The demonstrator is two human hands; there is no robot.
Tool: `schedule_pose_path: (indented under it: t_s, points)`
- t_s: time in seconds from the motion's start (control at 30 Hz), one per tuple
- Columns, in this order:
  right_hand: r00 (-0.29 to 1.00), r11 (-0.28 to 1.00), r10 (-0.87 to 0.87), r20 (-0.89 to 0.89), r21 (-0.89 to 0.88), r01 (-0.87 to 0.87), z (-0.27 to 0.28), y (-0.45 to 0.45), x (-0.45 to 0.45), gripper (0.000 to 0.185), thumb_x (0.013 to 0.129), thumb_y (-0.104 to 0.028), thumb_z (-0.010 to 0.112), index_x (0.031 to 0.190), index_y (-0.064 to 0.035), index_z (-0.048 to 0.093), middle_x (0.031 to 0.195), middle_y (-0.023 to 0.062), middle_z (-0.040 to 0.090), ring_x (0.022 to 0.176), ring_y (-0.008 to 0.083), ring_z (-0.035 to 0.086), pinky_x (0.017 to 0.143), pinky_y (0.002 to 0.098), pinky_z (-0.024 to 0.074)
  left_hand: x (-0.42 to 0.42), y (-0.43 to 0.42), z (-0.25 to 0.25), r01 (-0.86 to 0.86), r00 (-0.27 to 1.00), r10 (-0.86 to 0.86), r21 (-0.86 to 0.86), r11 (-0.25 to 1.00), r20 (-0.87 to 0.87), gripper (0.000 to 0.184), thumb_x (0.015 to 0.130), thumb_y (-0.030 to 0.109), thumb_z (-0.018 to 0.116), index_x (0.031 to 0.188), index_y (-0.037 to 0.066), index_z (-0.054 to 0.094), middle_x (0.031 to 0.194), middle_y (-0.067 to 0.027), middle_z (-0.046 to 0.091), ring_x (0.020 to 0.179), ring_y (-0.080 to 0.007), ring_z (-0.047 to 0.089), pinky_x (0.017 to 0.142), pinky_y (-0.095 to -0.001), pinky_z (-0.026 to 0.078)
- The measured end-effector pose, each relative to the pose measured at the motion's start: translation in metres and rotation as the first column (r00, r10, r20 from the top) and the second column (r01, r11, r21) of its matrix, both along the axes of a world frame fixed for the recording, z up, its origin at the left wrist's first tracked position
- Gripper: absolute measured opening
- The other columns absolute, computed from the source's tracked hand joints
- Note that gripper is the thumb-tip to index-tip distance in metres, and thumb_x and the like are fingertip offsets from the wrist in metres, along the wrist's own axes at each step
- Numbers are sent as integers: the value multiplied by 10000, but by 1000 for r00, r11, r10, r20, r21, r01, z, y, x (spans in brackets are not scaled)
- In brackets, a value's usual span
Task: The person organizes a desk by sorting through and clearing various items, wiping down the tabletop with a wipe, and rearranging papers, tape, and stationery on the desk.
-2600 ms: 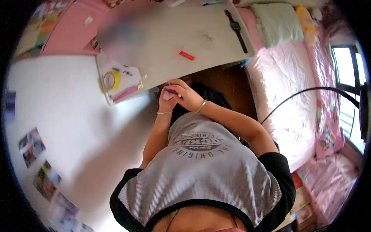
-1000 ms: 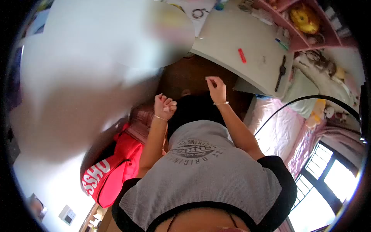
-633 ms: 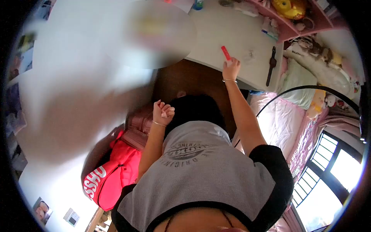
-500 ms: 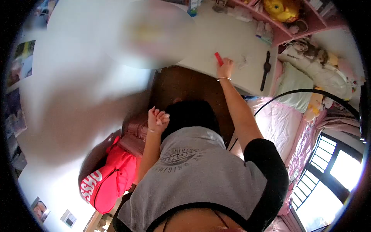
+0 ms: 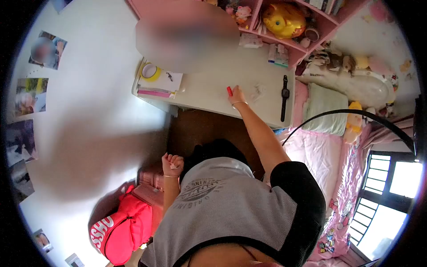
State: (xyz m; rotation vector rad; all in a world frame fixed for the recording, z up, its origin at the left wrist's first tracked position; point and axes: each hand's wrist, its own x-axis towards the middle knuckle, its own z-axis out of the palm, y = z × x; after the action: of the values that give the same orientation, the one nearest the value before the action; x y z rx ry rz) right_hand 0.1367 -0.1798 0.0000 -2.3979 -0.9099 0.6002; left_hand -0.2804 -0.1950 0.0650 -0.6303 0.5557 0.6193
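My right hand [image 5: 238, 95] reaches over the front part of the white desk [image 5: 204, 94], its fingers closed on a small red object [image 5: 230, 91]. My left hand [image 5: 172, 165] is held low beside the dark trousers, fingers curled around something small and pale that I cannot make out. To the right of my right hand lie some clear, crumpled bits [image 5: 257, 91], and beyond them a black watch [image 5: 285, 99] is stretched out on the desk.
At the desk's left end are a yellow tape roll [image 5: 151, 72] and a white sheet [image 5: 171, 81]. Pink shelves [image 5: 291, 43] stand behind. A bed [image 5: 311, 153] is at right, a red bag [image 5: 126, 229] at lower left. A black cable [image 5: 351, 110] arcs across the right side.
My right hand has gone out to the desk and closed on the red object. My left hand stays curled, now lower in view. The view has turned, showing the desk's left end again.
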Motion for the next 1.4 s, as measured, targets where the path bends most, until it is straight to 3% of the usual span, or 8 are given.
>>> schedule_pose_path:
  t_s: [0.1, 0.23, 0.5, 0.63, 0.93, 1.03, 1.27, 1.4]
  points:
    - [991, 992, -116, -68, 37, 119, 20, -15, 10, 581, 770, -113, 577, 1267, -20, 291, 1003, 248, 552, 899, 379, 580, 803, 430, 468, 22, -1, -11, 104, 995, -103, 109, 989, -13, 435, 852, 326, 447, 497, 108, 322, 485, -14, 273, 476, -148, 280, 423, -260, 207]
    - [939, 854, -181, -292, 428, 297, 53, -33, 31, 645, 746, -56, 623, 1290, -94, 279, 938, 188, 560, 749, 278, 618, 662, 377, 520, 53, -1, -13, 228, 973, -229, 78, 970, 2, 433, 838, 309, 485, 491, 115, 313, 486, -1, 280, 482, -136, 288, 421, -258, 223]
    - [688, 222, -2, -726, 670, 708, 117, -31, 102, 380, 820, -32, 579, 1166, -16, 421, 871, 125, 570, 664, 207, 609, 498, 323, 546, 115, 30, -13, 422, 902, -409, 84, 903, -142, 434, 860, 302, 495, 519, 127, 290, 519, 10, 253, 485, -134, 288, 429, -264, 230]
    - [771, 18, -198, -605, 784, 620, 124, -27, 131, 312, 837, -34, 573, 1123, 22, 458, 883, 116, 578, 708, 204, 616, 550, 316, 545, 127, 61, -13, 448, 894, -446, 53, 893, -36, 442, 854, 318, 505, 520, 128, 286, 520, 4, 255, 471, -145, 277, 430, -267, 240]
    - [612, -115, -691, -385, 894, 433, 158, -15, 185, 216, 842, -56, 597, 1033, 27, 539, 994, 93, 579, 875, 169, 575, 754, 274, 486, 174, 168, -19, 594, 804, -591, 50, 803, -72, 381, 834, 327, 504, 544, 142, 340, 531, 13, 286, 504, -144, 303, 456, -266, 271]
    - [563, 98, -811, -161, 910, 402, 126, -2, 205, 203, 827, -104, 636, 977, 10, 562, 947, 93, 600, 842, 163, 578, 712, 276, 479, 191, 201, -19, 623, 780, -625, 45, 781, 42, 378, 831, 358, 500, 555, 147, 352, 532, 20, 297, 524, -142, 318, 476, -269, 287]
    - [506, -101, -802, -318, 906, 410, 138, 20, 193, 189, 804, -131, 672, 871, 25, 591, 812, 85, 620, 691, 128, 557, 647, 277, 480, 207, 228, -12, 682, 730, -683, 108, 724, -31, 371, 815, 340, 526, 540, 141, 375, 525, 26, 331, 528, -131, 345, 471, -265, 295]
    - [465, -244, -625, -627, 723, 647, 140, 24, 215, 198, 789, -100, 679, 867, 61, 594, 809, 99, 624, 709, 132, 582, 606, 261, 495, 201, 223, -29, 690, 723, -671, 106, 716, -167, 371, 823, 330, 522, 540, 133, 384, 515, 13, 340, 487, -139, 341, 454, -270, 293]
